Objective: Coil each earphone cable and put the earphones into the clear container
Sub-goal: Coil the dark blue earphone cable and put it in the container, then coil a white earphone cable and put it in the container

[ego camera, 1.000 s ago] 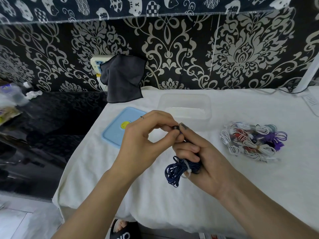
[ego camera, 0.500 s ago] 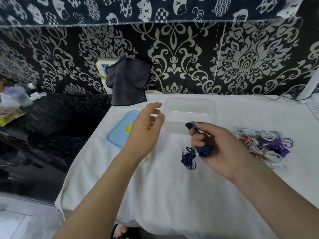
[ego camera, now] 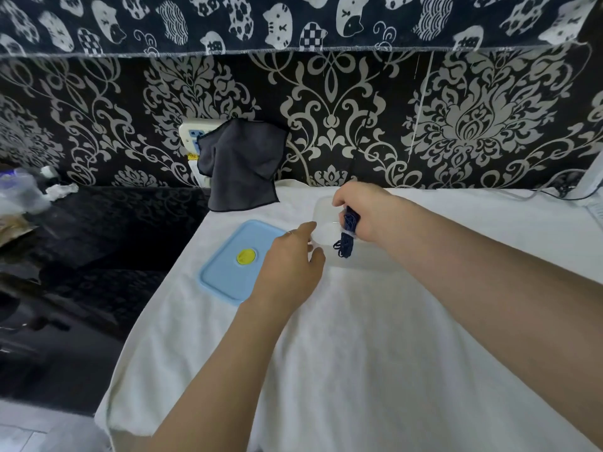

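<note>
- My right hand [ego camera: 365, 213] has its fingers curled round the coiled dark blue earphones [ego camera: 347, 234], gripping the bundle near its top so the loops hang down and cannot spring apart.
- The bundle hangs over the open clear container [ego camera: 318, 210], its lower loops dipping inside; whether they touch the floor of the container I cannot tell through the plastic.
- I hold it from above so that I can simply let go, I judge, and the coil will drop in still coiled.
- My left hand [ego camera: 290, 259] is relaxed and grips nothing; its fingertips sit at the near left corner of the container, probably to steady the light tub. Whether they actually touch the wall I cannot tell.
- The blue lid [ego camera: 225, 272] with its yellow centre lies flat on the white cloth [ego camera: 359, 353] to the left of the container, partly under my left hand, out of the way of the opening.
- A dark grey cloth [ego camera: 241, 164] hangs on the patterned wall behind, taking no part.
</note>
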